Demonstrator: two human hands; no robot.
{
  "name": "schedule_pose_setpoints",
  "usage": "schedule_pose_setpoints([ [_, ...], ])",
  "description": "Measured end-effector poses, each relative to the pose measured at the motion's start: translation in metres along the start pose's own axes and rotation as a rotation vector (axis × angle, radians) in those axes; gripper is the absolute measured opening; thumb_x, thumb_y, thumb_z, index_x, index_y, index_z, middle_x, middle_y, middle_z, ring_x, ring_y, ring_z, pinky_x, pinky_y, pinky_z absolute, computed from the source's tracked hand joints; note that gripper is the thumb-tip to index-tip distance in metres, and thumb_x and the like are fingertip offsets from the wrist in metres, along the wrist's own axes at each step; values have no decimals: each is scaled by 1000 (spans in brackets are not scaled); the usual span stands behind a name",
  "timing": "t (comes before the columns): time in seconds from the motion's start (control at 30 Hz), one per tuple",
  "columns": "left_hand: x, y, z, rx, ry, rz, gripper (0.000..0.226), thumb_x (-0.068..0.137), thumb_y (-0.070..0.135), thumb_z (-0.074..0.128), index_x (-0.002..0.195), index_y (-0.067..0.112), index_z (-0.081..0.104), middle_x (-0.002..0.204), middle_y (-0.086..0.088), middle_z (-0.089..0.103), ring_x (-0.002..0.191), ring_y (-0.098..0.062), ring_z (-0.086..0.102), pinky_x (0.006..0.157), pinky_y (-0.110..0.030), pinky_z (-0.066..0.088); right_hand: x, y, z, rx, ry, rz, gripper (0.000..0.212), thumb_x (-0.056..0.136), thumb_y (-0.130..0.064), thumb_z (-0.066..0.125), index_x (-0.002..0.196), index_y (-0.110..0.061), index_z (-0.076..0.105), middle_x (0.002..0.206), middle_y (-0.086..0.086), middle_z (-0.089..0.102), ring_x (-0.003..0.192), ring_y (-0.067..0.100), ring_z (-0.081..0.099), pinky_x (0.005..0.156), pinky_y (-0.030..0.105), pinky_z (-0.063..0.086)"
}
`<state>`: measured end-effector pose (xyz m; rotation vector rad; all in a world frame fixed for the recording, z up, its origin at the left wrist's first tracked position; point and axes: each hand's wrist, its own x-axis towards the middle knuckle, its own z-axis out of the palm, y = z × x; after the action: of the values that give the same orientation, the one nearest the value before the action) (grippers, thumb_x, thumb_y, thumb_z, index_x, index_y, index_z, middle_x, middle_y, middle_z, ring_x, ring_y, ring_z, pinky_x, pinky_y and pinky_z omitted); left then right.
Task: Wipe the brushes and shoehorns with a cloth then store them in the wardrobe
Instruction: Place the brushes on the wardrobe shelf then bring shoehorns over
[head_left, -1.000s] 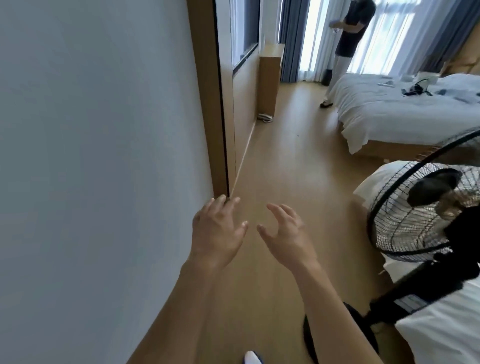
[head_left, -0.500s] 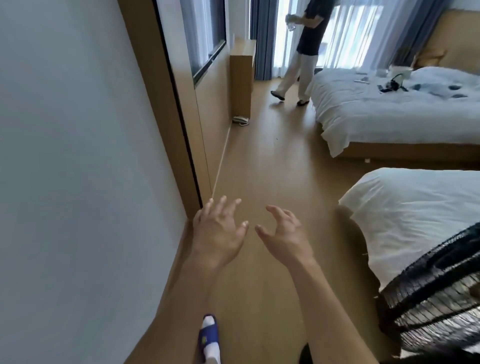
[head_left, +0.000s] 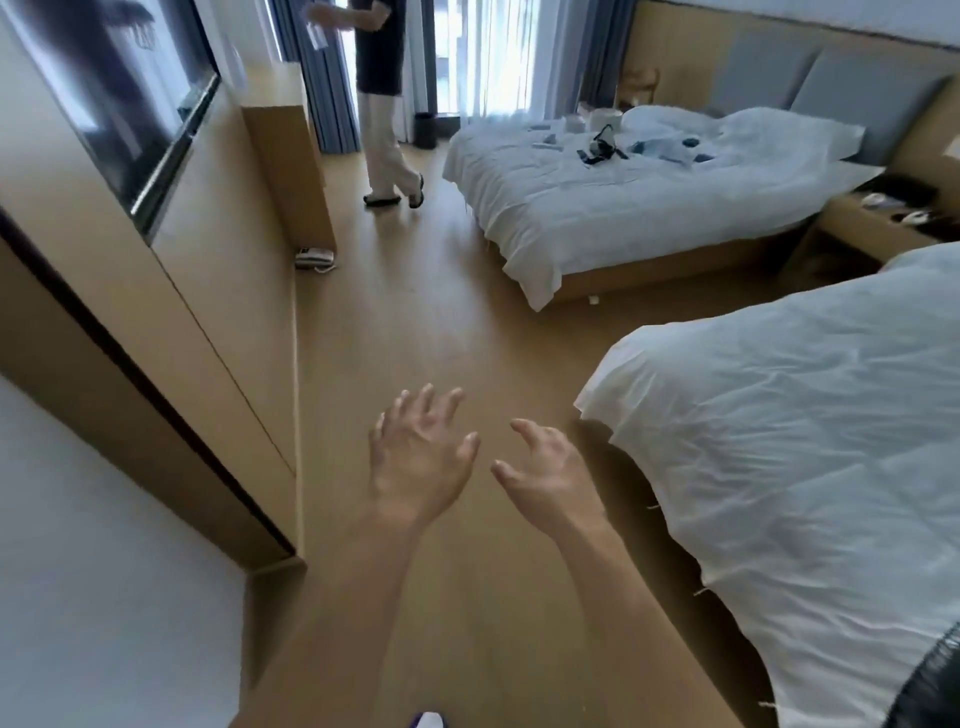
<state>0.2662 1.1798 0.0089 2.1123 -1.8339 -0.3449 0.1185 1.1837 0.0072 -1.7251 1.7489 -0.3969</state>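
Note:
My left hand (head_left: 418, 457) and my right hand (head_left: 548, 475) are held out side by side above the wooden floor, fingers spread, both holding nothing. No brush, shoehorn, cloth or wardrobe can be made out in the head view. Small dark and pale items (head_left: 602, 145) lie on the far bed, too small to identify.
A white wall (head_left: 93, 571) and a wooden panel with a screen (head_left: 135, 104) run along the left. The near bed (head_left: 779, 441) is on the right, the far bed (head_left: 623, 208) behind it, a nightstand (head_left: 878, 223) between them. A person (head_left: 384, 104) stands by the curtains.
The view has turned right and advanced past the wall corner. The fan has left the frame. Both beds now show. My hands stay open in front of me.

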Motion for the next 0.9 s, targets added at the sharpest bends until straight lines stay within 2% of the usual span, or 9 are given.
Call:
schedule_pose_setpoints([
  [0.3, 152, 6, 22, -20, -79, 85, 59, 93, 51, 52, 148, 38, 35, 159, 4, 29, 149, -22, 18, 118, -43, 16, 128, -2, -24, 47, 87, 114, 61, 95, -40, 61, 151, -30, 38, 154, 1, 41, 143, 19, 36, 119, 40, 32],
  [0.57, 302, 37, 47, 4, -62, 69, 59, 94, 51, 52, 148, 38, 34, 160, 3, 28, 149, -21, 17, 119, -42, 15, 295, 4, -59, 93, 99, 72, 60, 94, -41, 63, 149, -32, 40, 152, 1, 44, 139, 20, 42, 115, 42, 38],
  [0.9, 509, 113, 59, -2, -3, 15, 57, 95, 49, 51, 148, 38, 34, 160, 3, 28, 148, -22, 19, 118, -42, 16, 512, 3, -151, 81, 81, -17, 61, 92, -40, 64, 148, -30, 42, 149, 2, 47, 137, 19, 43, 114, 40, 38],
])
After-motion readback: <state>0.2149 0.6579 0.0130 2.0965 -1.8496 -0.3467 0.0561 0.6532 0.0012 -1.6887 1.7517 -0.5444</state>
